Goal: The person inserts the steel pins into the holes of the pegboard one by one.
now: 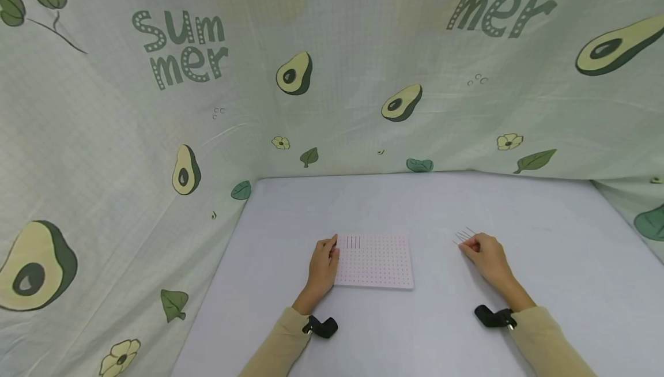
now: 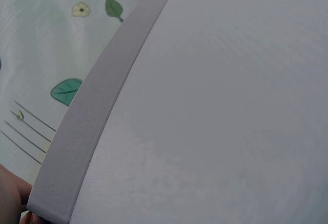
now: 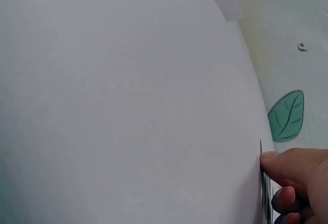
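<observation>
A pale pink pegboard [image 1: 376,261] with rows of small holes lies flat on the table. Several thin dark pins [image 1: 353,242] stand upright along its far row, near the left corner. At the board's left edge my left hand [image 1: 323,266] grips the corner, thumb along the side and fingers at the far end. Off to the right, my right hand [image 1: 487,257] pinches among a few loose thin pins [image 1: 463,235] on the table. In the right wrist view the thumb [image 3: 292,165] presses against a thin dark pin [image 3: 265,193]; the fingers partly hide the others.
The white table [image 1: 436,331] extends around the board, between and beyond both hands. A hanging cloth [image 1: 353,37] printed with avocados and leaves borders the table at the back and sides. Each wrist carries a black camera mount [image 1: 323,327].
</observation>
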Motion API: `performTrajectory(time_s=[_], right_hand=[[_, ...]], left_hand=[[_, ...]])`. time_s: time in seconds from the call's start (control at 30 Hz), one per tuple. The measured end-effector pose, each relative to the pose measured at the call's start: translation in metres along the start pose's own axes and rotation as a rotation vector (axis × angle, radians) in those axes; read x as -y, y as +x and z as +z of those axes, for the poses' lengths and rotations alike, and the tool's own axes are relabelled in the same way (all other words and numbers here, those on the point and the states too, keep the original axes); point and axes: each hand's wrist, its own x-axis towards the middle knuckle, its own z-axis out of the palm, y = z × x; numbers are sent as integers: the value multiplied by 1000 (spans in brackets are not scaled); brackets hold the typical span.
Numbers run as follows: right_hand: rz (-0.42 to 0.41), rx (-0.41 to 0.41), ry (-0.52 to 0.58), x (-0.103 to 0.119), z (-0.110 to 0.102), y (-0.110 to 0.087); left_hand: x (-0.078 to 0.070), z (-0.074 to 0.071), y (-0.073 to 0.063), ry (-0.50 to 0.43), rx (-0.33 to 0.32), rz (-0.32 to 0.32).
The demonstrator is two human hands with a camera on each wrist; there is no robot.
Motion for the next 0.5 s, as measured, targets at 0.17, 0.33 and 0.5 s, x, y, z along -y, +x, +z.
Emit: performTrajectory(time_s=[0.17, 0.33, 0.5], right_hand=[[-28, 13, -9, -1, 0, 1], [-68, -2, -6, -1, 1, 3], [-105, -26, -4, -1, 2, 4]], left_hand=[[1, 0, -1, -5, 5, 6], [0, -1, 0, -13, -2, 18], [1, 0, 0, -12, 0, 15]])
